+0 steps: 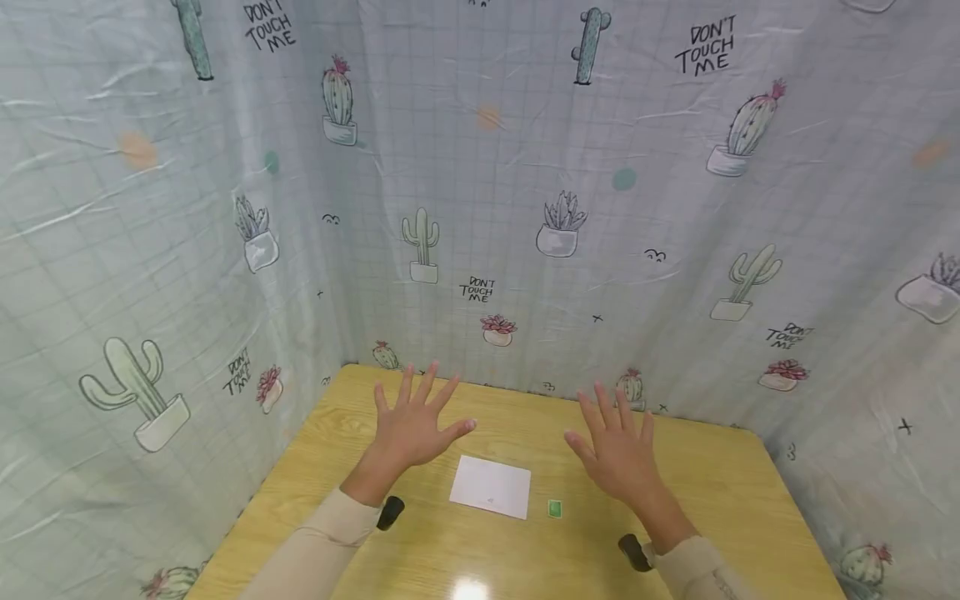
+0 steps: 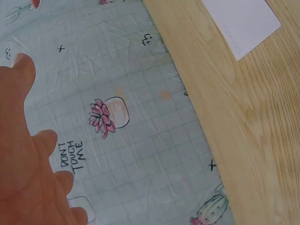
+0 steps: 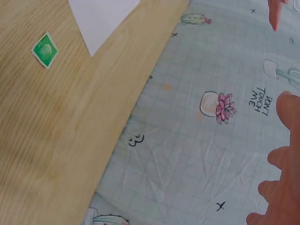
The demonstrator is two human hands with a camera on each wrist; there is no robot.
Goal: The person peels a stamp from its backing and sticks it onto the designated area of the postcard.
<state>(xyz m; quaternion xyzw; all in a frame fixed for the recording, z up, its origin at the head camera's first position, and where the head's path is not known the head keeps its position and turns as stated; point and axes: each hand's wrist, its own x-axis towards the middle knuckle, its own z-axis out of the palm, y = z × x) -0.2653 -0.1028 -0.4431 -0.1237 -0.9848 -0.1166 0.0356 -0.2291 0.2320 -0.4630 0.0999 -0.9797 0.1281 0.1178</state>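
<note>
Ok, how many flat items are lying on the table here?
2: a white sheet in front of the left hand, and a small green stamp-like piece beside it, toward the right hand. More might be hidden under the sleeves.

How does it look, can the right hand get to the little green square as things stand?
Probably yes: the right hand is spread and holds nothing, and the green square lies uncovered on the table, with nothing visible between them. The white paper lies beside the square, not over it.
</note>
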